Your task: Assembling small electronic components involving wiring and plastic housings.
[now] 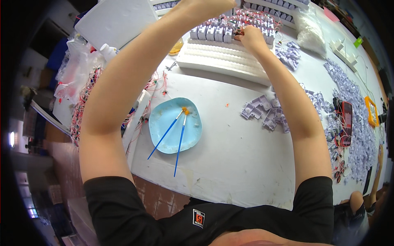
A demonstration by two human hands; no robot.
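Note:
My right hand (251,36) is at the front row of small light-grey plastic housings (211,33) standing on a white ridged foam tray (221,59). Its fingers are pinched together at a dark spot among the housings, and what they hold is too small to make out. Red wires (256,17) lie over the rows behind. My left hand (219,5) reaches over the far left of these rows; the picture's upper edge cuts it off and its fingers do not show. Nearer to me, two blue-handled brushes (179,133) with orange tips rest in a light-blue dish (158,123).
Loose grey housings (266,111) lie by my right forearm, with a large heap (349,94) farther right. A red-framed phone (347,123) and a white power strip (344,55) are there too. At left are bundled red wires (87,98), a white bottle (108,52) and a plastic bag (76,67).

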